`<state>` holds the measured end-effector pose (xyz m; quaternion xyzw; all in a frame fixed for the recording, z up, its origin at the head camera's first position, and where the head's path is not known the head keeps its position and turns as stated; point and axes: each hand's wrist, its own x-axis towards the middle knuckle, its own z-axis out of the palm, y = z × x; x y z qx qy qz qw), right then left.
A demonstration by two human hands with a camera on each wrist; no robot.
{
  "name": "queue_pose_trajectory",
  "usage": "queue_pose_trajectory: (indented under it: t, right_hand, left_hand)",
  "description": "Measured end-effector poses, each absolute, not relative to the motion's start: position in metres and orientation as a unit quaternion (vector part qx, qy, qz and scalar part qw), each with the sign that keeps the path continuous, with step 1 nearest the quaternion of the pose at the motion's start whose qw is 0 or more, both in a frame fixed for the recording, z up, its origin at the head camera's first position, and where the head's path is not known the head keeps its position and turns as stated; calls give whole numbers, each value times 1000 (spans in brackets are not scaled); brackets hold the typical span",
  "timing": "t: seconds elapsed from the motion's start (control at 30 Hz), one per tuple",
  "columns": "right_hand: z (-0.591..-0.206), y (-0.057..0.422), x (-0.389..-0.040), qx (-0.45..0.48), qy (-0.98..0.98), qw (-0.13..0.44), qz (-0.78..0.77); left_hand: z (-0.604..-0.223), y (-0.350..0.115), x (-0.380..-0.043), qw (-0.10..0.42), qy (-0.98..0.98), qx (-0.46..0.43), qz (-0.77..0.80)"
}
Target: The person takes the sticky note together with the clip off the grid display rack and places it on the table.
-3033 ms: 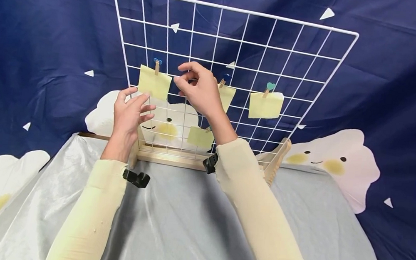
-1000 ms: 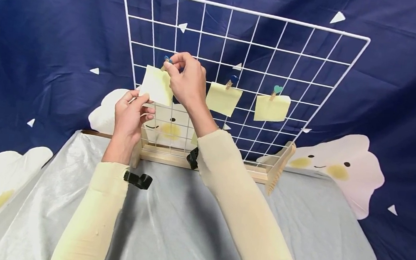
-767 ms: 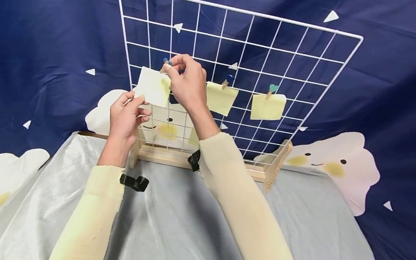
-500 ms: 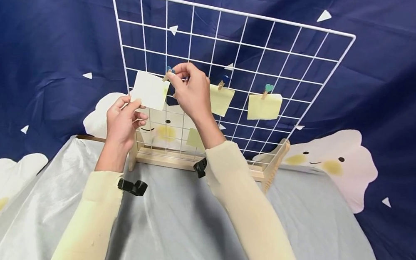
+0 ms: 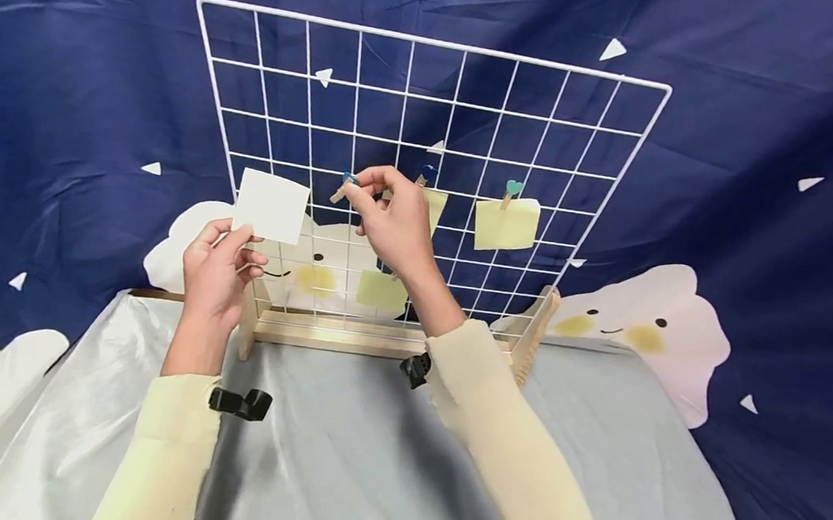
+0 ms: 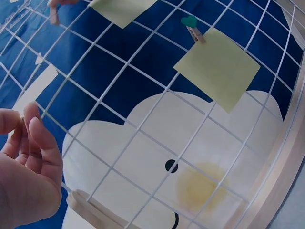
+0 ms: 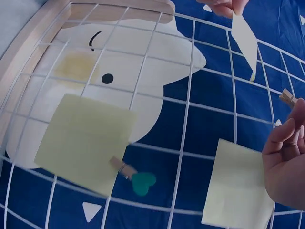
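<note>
Head view: the left hand [image 5: 217,274] pinches the white note [image 5: 272,206] by its lower-left corner, in front of the wire grid [image 5: 413,40]. Rightward, apart, the right hand [image 5: 399,223] pinches a blue-topped clothespin [image 5: 339,194], its long axis slanting down-left toward the note.

The wire grid [image 5: 437,43] looks like metal under a smooth white coating, its stand [image 5: 341,341] pale, matt wood. The held square [image 5: 271,206] and the clipped notes [image 5: 508,225] are smooth, matt paper; the held clothespin [image 5: 339,192] is bare wood. The tablecloth [image 5: 339,437] has a velvety sheen, while the backdrop [image 5: 105,54] is creased, faintly glossy cloth.
</note>
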<state>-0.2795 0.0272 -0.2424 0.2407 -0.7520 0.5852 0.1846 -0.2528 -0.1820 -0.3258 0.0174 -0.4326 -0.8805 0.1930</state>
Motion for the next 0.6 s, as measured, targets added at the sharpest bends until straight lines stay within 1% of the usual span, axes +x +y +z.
queue_pose_trajectory:
  t: [0.17,0.4,0.6]
  right_hand:
    - [-249,38,-277,228,-747,182,597]
    - [-261,50,-275,213,-742,183,608]
    - [-271,60,-276,204,-730,182,626]
  left_hand:
    - [-330,-186,-249,189,-425,23,-885]
    - [-332,-189,-244,197,-429,27,-881]
    - [-336,-186,-244,188,-425,29,-885]
